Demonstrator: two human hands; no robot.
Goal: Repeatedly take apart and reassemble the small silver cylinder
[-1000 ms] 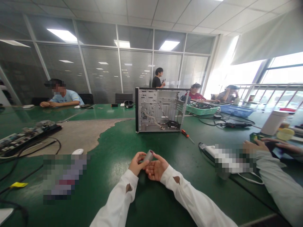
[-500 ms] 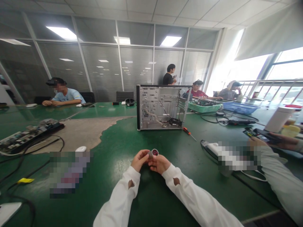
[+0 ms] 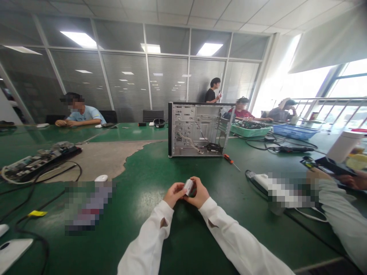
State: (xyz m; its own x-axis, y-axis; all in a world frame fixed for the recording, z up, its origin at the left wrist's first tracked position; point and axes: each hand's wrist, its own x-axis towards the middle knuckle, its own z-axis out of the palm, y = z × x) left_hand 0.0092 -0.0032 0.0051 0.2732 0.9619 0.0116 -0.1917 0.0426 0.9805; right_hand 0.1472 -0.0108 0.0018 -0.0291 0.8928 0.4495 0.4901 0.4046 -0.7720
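Between my two hands, above the green table [image 3: 137, 244], is a small silver cylinder [image 3: 188, 187] whose exact kind I cannot make out. My left hand [image 3: 173, 194] grips its left side with thumb and fingers. My right hand [image 3: 198, 191] curls round its right side, thumb low and fingers over the top. Parts of the cylinder are hidden by the fingers. Beyond the hands stands an upright computer case [image 3: 197, 130], its side open, with loose cables and a bare metal inside. By its lower right corner lies a screwdriver [image 3: 229, 159] with an orange-and-black handle.
A power strip [image 3: 43, 162] with black cables lies at left, near a blurred item [image 3: 90, 210]. White, partly blurred gear [image 3: 269, 187] and a co-worker's sleeve [image 3: 338, 214] are at right. Green [image 3: 252, 131] and blue [image 3: 296, 131] baskets stand farther back. Other people sit across the table.
The cylinder has been turned: its open end with reddish contents faced me before, and now its silver side shows. My right fingers have risen round it. The view has shifted slightly.
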